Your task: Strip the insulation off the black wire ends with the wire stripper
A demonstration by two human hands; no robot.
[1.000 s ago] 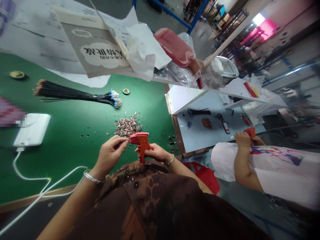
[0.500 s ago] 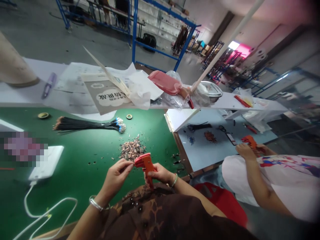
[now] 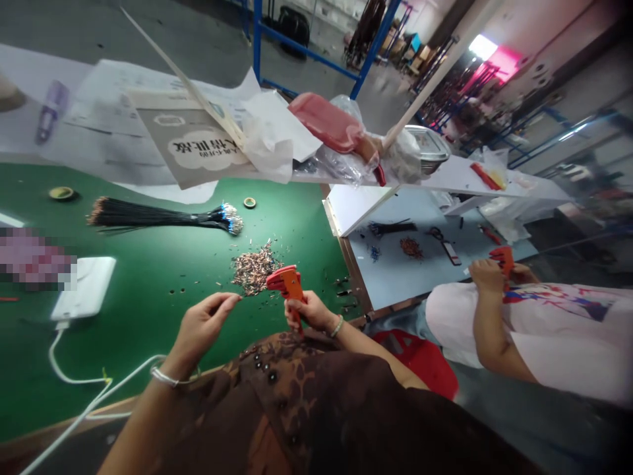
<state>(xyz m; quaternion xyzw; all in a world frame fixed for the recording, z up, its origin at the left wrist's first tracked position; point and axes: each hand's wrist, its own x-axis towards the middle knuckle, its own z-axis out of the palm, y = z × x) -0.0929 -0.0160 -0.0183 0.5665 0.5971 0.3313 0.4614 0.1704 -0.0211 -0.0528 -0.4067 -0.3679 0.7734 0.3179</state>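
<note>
My right hand point(image 3: 309, 310) is wrapped round the handles of an orange and red wire stripper point(image 3: 291, 285), its jaws toward the left. My left hand point(image 3: 208, 323) is closed in a pinch over the green table, apart from the jaws. Whatever is between its fingertips is too small to make out. Just beyond both hands lies a pile of small copper-coloured and dark pieces point(image 3: 254, 269). Farther back, a bundle of black wires point(image 3: 158, 214) lies across the table, with copper ends on the left and blue and silvery ends on the right.
Papers, a pink-red case point(image 3: 324, 122) and a lidded container point(image 3: 428, 145) crowd the white shelf point(image 3: 24, 142) above the table. A white power bank point(image 3: 84, 287) with its cable lies at left. On the right, a co-worker's hand point(image 3: 487, 276) is beside another orange tool point(image 3: 503, 260).
My left hand has drawn away to the left from the stripper's jaws. The camera view has tilted downward. My right hand keeps its hold on the stripper.
</note>
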